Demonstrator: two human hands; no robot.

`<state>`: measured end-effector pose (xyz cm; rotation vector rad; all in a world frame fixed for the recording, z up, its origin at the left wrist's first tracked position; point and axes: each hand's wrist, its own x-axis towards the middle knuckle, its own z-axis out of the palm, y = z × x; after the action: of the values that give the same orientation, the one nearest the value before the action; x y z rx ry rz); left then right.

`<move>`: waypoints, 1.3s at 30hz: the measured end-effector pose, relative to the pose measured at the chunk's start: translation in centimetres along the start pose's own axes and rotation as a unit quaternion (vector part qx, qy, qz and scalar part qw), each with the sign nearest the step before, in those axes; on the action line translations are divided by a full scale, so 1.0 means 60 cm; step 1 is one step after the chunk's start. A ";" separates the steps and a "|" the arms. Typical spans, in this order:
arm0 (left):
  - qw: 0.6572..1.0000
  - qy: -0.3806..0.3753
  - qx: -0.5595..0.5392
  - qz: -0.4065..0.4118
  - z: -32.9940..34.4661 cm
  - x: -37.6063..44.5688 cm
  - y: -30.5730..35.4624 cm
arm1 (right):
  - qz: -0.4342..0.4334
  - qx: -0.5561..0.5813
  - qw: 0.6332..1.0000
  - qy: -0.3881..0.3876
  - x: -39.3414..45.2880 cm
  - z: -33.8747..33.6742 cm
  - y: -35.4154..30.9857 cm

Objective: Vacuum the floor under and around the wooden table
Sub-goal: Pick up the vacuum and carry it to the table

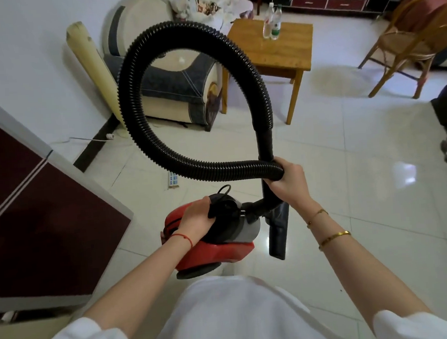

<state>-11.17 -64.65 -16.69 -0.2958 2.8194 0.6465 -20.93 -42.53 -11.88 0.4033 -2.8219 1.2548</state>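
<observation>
The left hand (194, 215) curls over the black top of the red vacuum cleaner (213, 238), its fingers wrapped round the black carrying handle there, and a red string sits round that wrist. The right hand (287, 182) is closed round the black corrugated hose (133, 78) at the spot where the hose crosses its own rigid end, so both runs pass through the one grip. From that fist the hose rises in a big loop that fills the middle of the view, arching over the far furniture and coming back down to the hand. Below the fist the black tube bends into the front of the vacuum body, and the black floor nozzle (277, 234) hangs just right of the machine, above the pale tiled floor (362, 187). Two gold bracelets show on the right forearm (one thin, one thicker). The wooden table (275, 51) stands well ahead, beyond the loop, with two clear plastic bottles (271, 22) upright on its top. A cream and grey armchair (175, 91) sits just left of the table, touching or nearly touching it, and a wicker chair (408, 45) stands well apart to the right. A white power strip (173, 179) lies on the tiles under the loop, and a dark red cabinet (37, 220) stands at the left.
</observation>
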 end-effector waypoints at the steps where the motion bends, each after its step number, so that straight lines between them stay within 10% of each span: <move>1: 1.000 0.007 -0.004 0.003 -0.013 0.033 -0.001 | -0.001 -0.001 1.000 0.000 0.037 0.004 0.001; 39: 0.993 0.008 -0.074 -0.095 -0.251 1.121 -0.139 | -0.016 -0.016 0.994 -0.111 1.211 0.322 0.080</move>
<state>-75.88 -88.40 -24.96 -0.5900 2.7175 0.8146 -90.76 -69.86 -19.01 0.6202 -2.9994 1.2274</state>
